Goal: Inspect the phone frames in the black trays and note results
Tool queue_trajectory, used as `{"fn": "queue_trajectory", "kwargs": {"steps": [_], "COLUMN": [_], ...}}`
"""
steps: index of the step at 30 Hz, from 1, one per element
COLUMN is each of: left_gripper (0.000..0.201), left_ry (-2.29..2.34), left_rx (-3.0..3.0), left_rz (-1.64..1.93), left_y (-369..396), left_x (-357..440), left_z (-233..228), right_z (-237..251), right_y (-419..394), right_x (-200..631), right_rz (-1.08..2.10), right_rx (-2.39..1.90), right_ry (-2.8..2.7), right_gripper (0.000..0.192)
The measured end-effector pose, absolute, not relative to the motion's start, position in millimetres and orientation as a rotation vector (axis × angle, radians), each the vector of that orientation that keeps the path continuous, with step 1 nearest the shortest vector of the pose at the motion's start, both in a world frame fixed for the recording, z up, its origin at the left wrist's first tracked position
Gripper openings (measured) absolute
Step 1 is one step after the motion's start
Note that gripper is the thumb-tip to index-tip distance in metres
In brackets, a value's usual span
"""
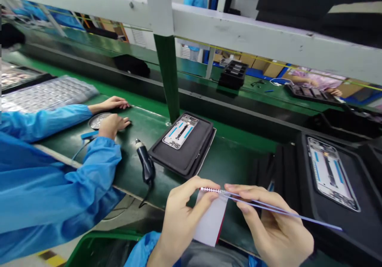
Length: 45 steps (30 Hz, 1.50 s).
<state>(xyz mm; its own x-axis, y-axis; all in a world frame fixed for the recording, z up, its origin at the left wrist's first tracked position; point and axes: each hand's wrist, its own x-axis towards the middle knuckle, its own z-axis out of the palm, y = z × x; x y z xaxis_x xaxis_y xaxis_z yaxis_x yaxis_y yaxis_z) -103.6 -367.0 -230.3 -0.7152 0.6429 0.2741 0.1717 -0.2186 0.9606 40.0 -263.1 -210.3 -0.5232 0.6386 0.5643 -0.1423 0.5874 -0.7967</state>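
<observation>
Grip, left hand (182,215): thumb and fingers pinched on a small white card (212,218) with a red edge, held low in front of the body, just off the near rim of the green surface (227,159).
Grip, right hand (268,227): closed narrowly on thin blue-tinted tweezers (268,208), their tips meeting a dotted strip (210,189) at the card's top edge.
Risk: the strip looks flimsy; a pull at an angle could tear or curl it, and a loose pinch could let it drop below the surface.
Strip and card: the strip is narrow, white with red dots; whether it is already lifted I cannot tell.
Right, further: black tray (343,227) holding an opened phone frame (331,171).
Middle: second tray (185,155) with another phone frame (180,131), lying flat.
Left: a black handheld tool (146,165); a co-worker's blue sleeves (59,171), hands by a round dish (98,119).
</observation>
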Motion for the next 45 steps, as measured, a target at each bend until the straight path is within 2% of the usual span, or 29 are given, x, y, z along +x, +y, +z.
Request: {"fn": "queue_trajectory", "kwargs": {"steps": [8, 14, 19, 25, 37, 45], "left_gripper": [0.018, 0.018, 0.024, 0.017, 0.018, 0.017], "left_ry": [1.748, 1.781, 1.794, 1.773, 1.808, 1.783], "left_rx": [0.961, 0.986, 0.989, 0.961, 0.866, 0.886], "left_rz": [2.022, 1.981, 1.982, 2.037, 2.038, 2.064], "left_y": [-375.9, -379.7, -381.9, -382.8, -385.9, -388.0], "left_x": [-110.9, -114.2, -115.8, -122.7, -140.1, -142.1], "left_z": [-237.5, -239.9, -242.3, -246.2, -252.2, -253.7], "right_z": [-211.2, -210.5, -210.7, -210.6, -213.7, -213.7], "right_y": [-271.2, -274.0, -275.1, -274.5, -274.8, -275.4], "right_x": [32.3, 28.7, 25.5, 13.3, -6.9, -11.5], "right_rz": [1.031, 1.03, 1.015, 1.025, 1.055, 1.073], "right_rx": [-0.419, -0.382, -0.411, -0.448, -0.469, -0.444], "right_ry": [-1.895, -1.908, -1.913, -1.908, -1.959, -1.961], "right_gripper": [0.02, 0.029, 0.023, 0.018, 0.008, 0.015]}}
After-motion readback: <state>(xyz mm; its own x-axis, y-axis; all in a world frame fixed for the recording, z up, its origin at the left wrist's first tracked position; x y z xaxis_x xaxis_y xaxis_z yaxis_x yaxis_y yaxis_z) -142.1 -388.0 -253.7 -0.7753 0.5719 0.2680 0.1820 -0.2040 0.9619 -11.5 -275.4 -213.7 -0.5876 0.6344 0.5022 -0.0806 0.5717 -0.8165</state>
